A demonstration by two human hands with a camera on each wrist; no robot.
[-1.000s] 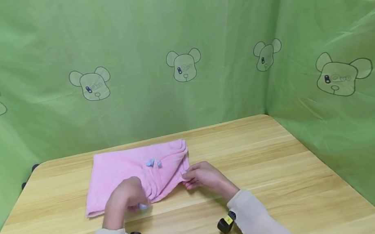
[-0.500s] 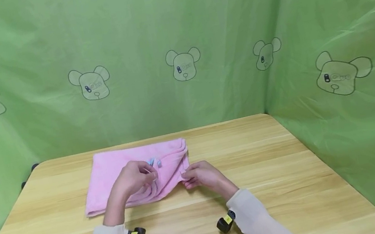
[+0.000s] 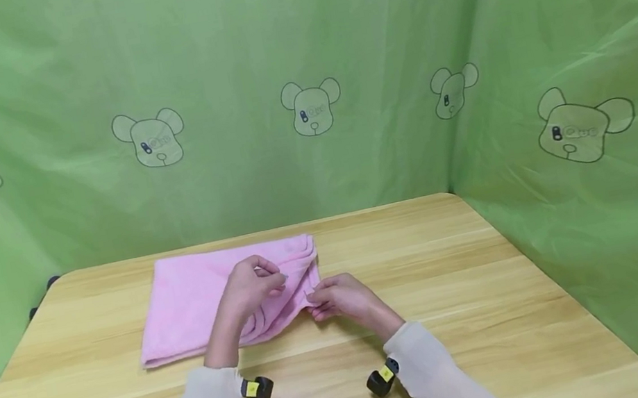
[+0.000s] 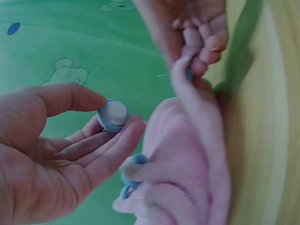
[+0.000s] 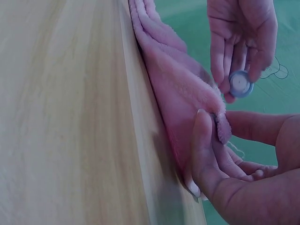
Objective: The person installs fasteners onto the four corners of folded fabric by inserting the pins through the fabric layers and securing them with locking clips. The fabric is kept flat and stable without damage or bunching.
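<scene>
A folded pink plush blanket point(image 3: 185, 306) lies on the table. Above its right part, my left hand point(image 3: 251, 288) pinches a small round cap point(image 4: 114, 116), blue-rimmed with a white centre, between thumb and fingertips. My right hand point(image 3: 345, 300) pinches the blanket's near right corner, lifting it slightly. From that corner a thin metal pin point(image 4: 163, 75) sticks out, and a blue piece point(image 4: 189, 73) shows behind the fabric by the right fingers. The cap is apart from the pin. Another blue-and-white fastener point(image 4: 132, 171) sits on a gathered fold of the blanket.
The wood-grain table point(image 3: 469, 300) extends around the blanket. Green curtains point(image 3: 250, 168) with bear-head drawings hang behind and at both sides. A black wrist camera point(image 3: 258, 390) is strapped to the left wrist, and another camera point(image 3: 381, 380) to the right.
My left hand has risen from the blanket's near edge and moved right, closer to the right hand, carrying the cap. The right hand keeps its pinch on the corner, nearly still.
</scene>
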